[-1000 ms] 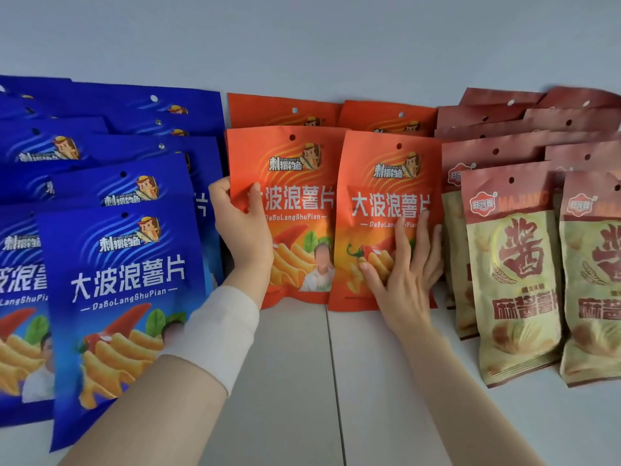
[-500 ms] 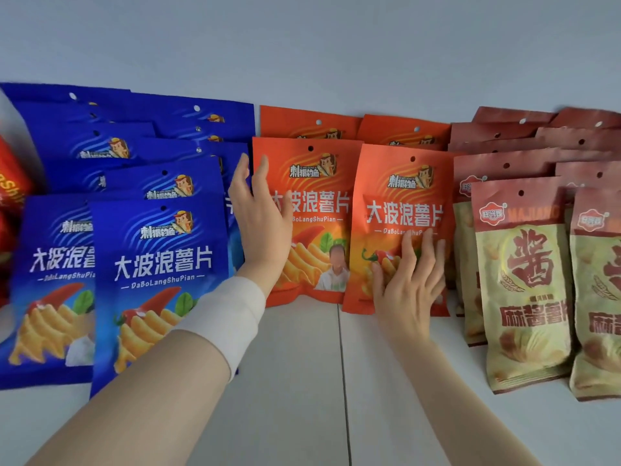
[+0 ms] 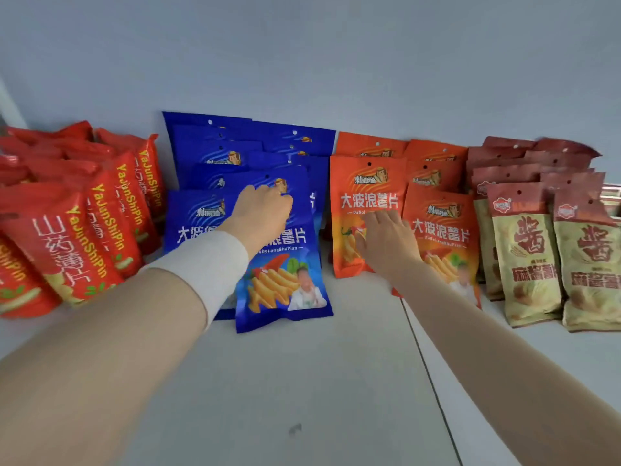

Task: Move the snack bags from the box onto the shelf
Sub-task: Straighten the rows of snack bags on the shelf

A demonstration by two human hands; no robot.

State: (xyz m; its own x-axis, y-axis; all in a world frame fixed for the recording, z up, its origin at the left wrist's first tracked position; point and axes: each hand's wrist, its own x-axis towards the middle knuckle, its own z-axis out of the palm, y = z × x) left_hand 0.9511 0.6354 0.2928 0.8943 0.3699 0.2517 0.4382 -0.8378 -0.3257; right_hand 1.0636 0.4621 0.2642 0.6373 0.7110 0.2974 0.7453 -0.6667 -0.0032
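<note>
Rows of snack bags stand on the white shelf (image 3: 302, 391), leaning back toward the wall. My left hand (image 3: 262, 213), a white cuff on its wrist, has its fingers curled on the upper part of the front blue snack bag (image 3: 285, 290). My right hand (image 3: 386, 240) lies flat with fingers apart against an orange snack bag (image 3: 364, 196), beside the front orange bag (image 3: 443, 230). More blue and orange bags stand behind these. The box is out of view.
Red bags (image 3: 67, 237) fill the shelf's left end, lying slanted. Tan-and-maroon bags (image 3: 524, 264) stand at the right end. A grey wall (image 3: 302, 62) closes the back. A seam (image 3: 426, 364) runs across the shelf board, and bare shelf lies in front of the bags.
My view has swung left, bringing the red bags in. My left hand moved off the orange bag onto the front blue bag and curled. My right hand shifted left to the other orange bag.
</note>
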